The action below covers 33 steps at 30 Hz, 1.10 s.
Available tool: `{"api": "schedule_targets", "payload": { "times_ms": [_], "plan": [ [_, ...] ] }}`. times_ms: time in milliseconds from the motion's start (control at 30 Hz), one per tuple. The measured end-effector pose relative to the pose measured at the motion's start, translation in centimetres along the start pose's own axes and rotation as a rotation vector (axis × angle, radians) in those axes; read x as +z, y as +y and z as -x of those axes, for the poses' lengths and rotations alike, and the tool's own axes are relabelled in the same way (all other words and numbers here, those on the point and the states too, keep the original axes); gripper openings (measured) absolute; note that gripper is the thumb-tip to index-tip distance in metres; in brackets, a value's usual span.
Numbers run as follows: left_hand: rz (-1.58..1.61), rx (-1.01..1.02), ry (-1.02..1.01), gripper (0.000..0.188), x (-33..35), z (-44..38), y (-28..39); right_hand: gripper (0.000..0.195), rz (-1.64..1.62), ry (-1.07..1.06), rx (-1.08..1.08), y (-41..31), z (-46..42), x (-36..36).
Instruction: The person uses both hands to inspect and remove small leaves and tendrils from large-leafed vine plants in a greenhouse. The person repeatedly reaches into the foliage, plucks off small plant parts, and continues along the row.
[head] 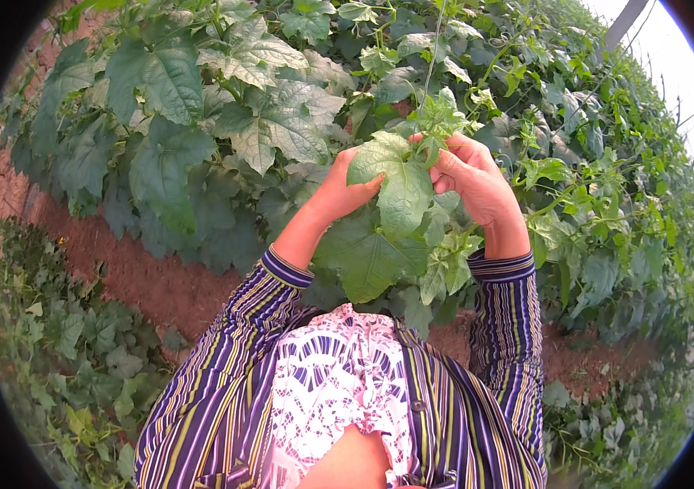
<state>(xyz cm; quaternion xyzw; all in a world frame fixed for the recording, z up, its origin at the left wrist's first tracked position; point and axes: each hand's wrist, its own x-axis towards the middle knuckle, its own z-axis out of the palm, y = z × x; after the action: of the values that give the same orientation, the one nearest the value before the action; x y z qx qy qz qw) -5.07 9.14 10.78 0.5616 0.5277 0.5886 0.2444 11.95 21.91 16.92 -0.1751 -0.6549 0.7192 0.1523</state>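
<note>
Before me is a climbing vine with broad lobed leaves. My right hand [475, 177] pinches the vine's shoot [438, 125] just below its curled young tip, thumb against bent fingers. A broad green leaf [403, 198] hangs between my hands. My left hand [344, 189] is at this leaf's left edge, its thumb showing beside the blade. The leaf covers most of the left fingers, so their grip is hidden. A thin string [434, 58] runs down from above to the shoot tip. Below hangs a larger, darker leaf [374, 257].
Dense vines with pale, whitish-mottled leaves [279, 116] rise at the upper left. More foliage [597, 183] fills the right side. Bare reddish soil [157, 287] runs between the rows, with low plants [72, 354] at the lower left. A grey post [625, 24] stands at the upper right.
</note>
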Motion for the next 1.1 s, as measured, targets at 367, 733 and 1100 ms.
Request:
{"api": "schedule_targets", "payload": {
  "times_ms": [367, 733, 1100],
  "plan": [
    [0.138, -0.200, -0.017, 0.023, 1.1, 0.9, 1.6, 0.026, -0.397, 0.050, 0.134, 1.0, -1.0, -0.4],
    [0.101, -0.102, -0.033, 0.019, 0.7, 1.0, 2.1, 0.027, -0.338, 0.037, 0.038, 0.4, -0.6, 0.7],
    [0.077, -0.126, -0.156, 0.026, 2.4, 2.4, -0.5, 0.064, 0.197, 0.062, -0.486, -7.2, -2.0, -0.2]
  ]
}}
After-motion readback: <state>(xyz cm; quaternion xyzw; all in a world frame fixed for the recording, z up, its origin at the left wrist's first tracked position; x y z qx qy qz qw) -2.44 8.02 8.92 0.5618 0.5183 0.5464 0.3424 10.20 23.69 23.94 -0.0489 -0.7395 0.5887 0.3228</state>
